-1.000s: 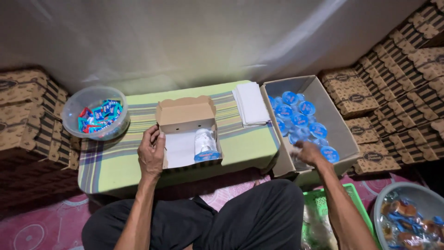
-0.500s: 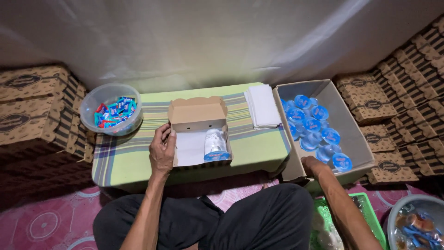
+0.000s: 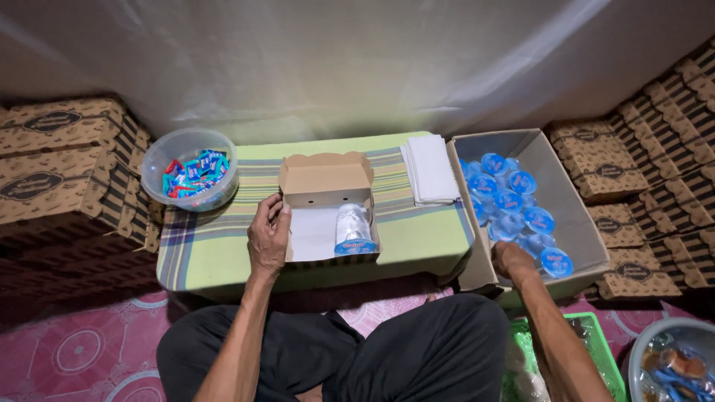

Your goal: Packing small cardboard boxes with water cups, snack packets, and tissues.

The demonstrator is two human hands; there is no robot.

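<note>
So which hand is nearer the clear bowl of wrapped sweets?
Left. The left hand rests on the small open box, just right of the bowl; the right hand is far across, at the cup carton.

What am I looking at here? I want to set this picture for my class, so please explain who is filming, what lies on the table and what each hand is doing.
A person films from a head-worn camera, looking down at their own two bare hands. The left hand rests on the edge of a small open cardboard box that holds one water cup. The right hand is at the near edge of a big carton full of blue-lidded cups. The cloth-covered table also bears a bowl of wrapped sweets and white napkins.
</note>
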